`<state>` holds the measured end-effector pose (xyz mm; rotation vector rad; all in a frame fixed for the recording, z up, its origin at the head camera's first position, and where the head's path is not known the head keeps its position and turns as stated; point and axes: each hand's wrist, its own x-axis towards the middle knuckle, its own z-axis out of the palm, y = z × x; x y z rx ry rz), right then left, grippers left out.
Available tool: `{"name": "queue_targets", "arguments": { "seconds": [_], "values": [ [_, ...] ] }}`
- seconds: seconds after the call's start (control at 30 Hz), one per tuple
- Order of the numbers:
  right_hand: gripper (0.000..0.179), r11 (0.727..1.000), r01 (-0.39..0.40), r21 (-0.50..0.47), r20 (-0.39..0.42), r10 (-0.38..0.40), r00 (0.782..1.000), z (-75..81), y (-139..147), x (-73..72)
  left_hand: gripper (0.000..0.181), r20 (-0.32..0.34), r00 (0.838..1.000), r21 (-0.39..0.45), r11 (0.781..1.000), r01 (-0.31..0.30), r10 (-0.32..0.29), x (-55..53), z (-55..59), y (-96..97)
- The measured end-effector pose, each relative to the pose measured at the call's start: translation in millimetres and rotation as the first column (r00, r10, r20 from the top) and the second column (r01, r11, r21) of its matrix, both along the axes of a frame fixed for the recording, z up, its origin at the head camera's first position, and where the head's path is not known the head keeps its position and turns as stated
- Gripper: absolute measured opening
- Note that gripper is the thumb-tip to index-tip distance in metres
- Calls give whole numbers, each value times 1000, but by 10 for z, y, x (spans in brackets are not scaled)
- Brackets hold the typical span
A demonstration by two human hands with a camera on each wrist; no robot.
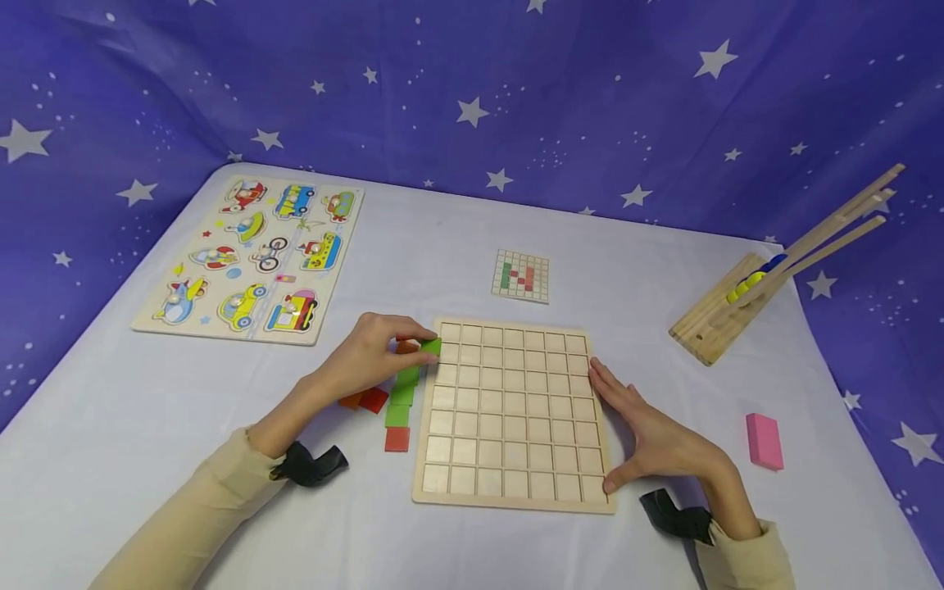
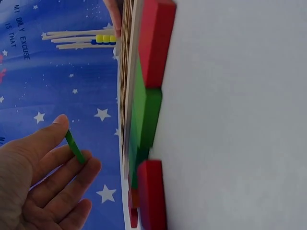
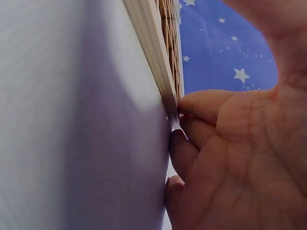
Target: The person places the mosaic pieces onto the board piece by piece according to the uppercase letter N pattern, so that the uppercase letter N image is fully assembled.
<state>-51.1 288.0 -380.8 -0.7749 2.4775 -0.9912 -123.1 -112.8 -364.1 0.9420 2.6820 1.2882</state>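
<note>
Between its thumb and fingertips my left hand [image 1: 372, 352] pinches a green square tile [image 1: 431, 347], just off the upper left edge of a wooden grid board [image 1: 516, 506]. The left wrist view shows this tile [image 2: 75, 146] edge-on, raised off the table. My right hand [image 1: 656, 434] touches the board's right edge, thumb near the lower corner and fingers higher up, spread apart. Beside the board's left edge lies a column of green tiles [image 1: 401, 393] with a red tile [image 1: 397, 439] at its near end. Another red tile [image 1: 374, 400] and an orange one [image 1: 351, 401] lie partly under my left forearm.
Behind the board lies a small pattern card [image 1: 520, 276] with coloured squares. A vehicle puzzle board [image 1: 251, 258] is at the back left. On the right stand a wooden peg rack [image 1: 711, 328] with yellow and blue pieces, and a pink block [image 1: 764, 441].
</note>
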Motion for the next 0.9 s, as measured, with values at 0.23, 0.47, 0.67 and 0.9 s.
{"name": "queue_targets", "arguments": {
  "seconds": [0.23, 0.47, 0.67, 0.9],
  "values": [
    [137, 1000, 2, -1, 7, -2, 1000, 10, 7, 5, 22, -27, 999, 28, 999, 32, -31, -17, -17, 110],
    [136, 1000, 12, 0, 21, -12, 1000, -9, 8, -3, 25, -28, 998, 34, 997, 64, -63, -25, -51, 228],
    [138, 1000, 27, 2, 37, -27, 999, -10, 2, 16, 31, 11, 998, 14, 998, 62, -62, 6, -93, 310],
    [137, 1000, 19, 6, 32, -19, 999, 8, -4, 6, 26, -27, 997, -7, 997, 78, -78, 13, -114, 370]
  ]
}}
